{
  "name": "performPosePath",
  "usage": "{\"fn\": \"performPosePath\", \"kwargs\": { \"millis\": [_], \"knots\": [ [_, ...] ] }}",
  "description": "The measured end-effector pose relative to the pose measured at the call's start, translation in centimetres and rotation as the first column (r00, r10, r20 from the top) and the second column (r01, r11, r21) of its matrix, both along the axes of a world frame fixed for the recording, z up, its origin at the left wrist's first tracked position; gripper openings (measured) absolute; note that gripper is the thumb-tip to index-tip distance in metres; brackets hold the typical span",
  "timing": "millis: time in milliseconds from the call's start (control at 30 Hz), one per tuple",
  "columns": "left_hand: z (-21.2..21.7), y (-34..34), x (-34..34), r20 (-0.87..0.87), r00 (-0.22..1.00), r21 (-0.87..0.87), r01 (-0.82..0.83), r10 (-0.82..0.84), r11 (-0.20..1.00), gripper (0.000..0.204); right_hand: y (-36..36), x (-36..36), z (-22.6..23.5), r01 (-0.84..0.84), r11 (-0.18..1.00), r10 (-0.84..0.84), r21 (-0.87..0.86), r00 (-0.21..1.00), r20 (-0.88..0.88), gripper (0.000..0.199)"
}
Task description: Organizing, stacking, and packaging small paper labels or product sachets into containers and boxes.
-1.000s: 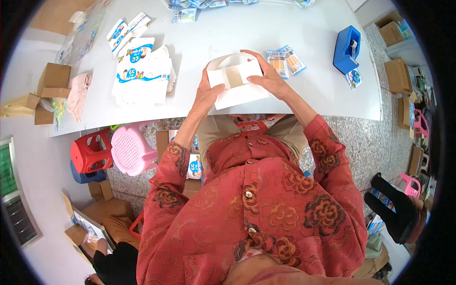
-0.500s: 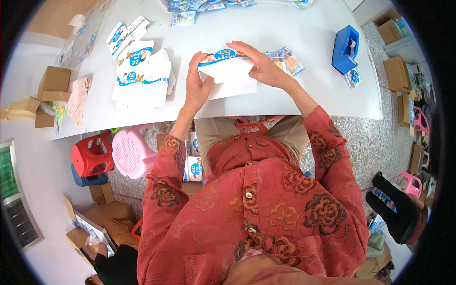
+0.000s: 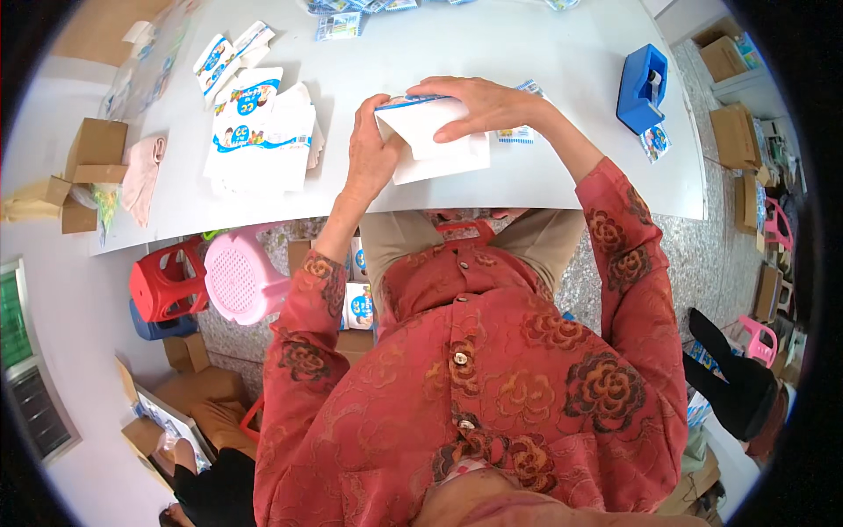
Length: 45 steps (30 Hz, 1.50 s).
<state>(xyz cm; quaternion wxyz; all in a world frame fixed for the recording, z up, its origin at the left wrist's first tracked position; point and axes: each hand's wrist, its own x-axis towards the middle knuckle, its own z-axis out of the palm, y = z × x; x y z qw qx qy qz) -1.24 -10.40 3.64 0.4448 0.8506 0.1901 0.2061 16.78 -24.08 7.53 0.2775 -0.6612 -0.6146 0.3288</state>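
Note:
Between my two hands is a white paper carton (image 3: 448,160) with a blue printed edge, partly folded and held up from the table. My left hand (image 3: 372,147) is closed on its left side, thumb against the white panel. My right hand (image 3: 479,107) grips the upper right edge, fingers behind and thumb lying on the inner white face. Just beyond my right wrist lie small clear-and-blue snack packets (image 3: 520,135), partly covered by that hand. To the left rests a loose pile of flat white-and-blue cartons (image 3: 263,140).
A blue tape dispenser (image 3: 641,90) stands on the white table (image 3: 562,184) at right, beside a small packet (image 3: 654,142). More packets (image 3: 339,26) lie at the far edge. A pink cloth (image 3: 143,180) sits at left. Red (image 3: 167,281) and pink stools (image 3: 244,277) stand below the table.
The carton has tilted, so its printed band shows less and its white inner face more. My right hand has shifted left, its thumb now on that face, and covers more of the packets.

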Motion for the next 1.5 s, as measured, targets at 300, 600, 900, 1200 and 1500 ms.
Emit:
{"fn": "performPosePath", "kwargs": {
  "millis": [300, 600, 900, 1200, 1500],
  "knots": [
    [-0.8, 1.3, -0.4, -0.037, 0.978, -0.135, 0.196, -0.203, 0.971, 0.075, 0.5, -0.6, -1.8, 0.052, 0.997, -0.065, 0.052, 0.956, 0.288, 0.074],
    [-1.2, 0.1, -0.7, -0.042, 0.996, 0.076, -0.079, 0.083, 0.994, 0.073, 0.8, -3.7, -1.5, 0.017, 0.994, -0.088, 0.112, 0.739, 0.668, 0.084],
    [-0.7, 0.1, -1.6, 0.207, 0.978, 0.49, -0.068, -0.04, 0.869, 0.07, -0.3, -2.5, -0.1, 0.097, 0.956, -0.129, 0.278, 0.986, 0.102, 0.057],
    [-4.7, 0.7, -5.0, -0.112, 0.992, 0.812, 0.127, -0.062, 0.57, 0.08, -0.6, -6.1, -5.4, -0.069, 0.875, -0.197, 0.479, 0.853, 0.483, 0.024],
    [-0.1, -0.5, -7.7, -0.029, 0.997, 0.646, 0.068, -0.065, 0.76, 0.06, -4.2, -7.3, -3.6, 0.013, 0.81, -0.281, 0.586, 0.886, 0.369, 0.031]
  ]
}}
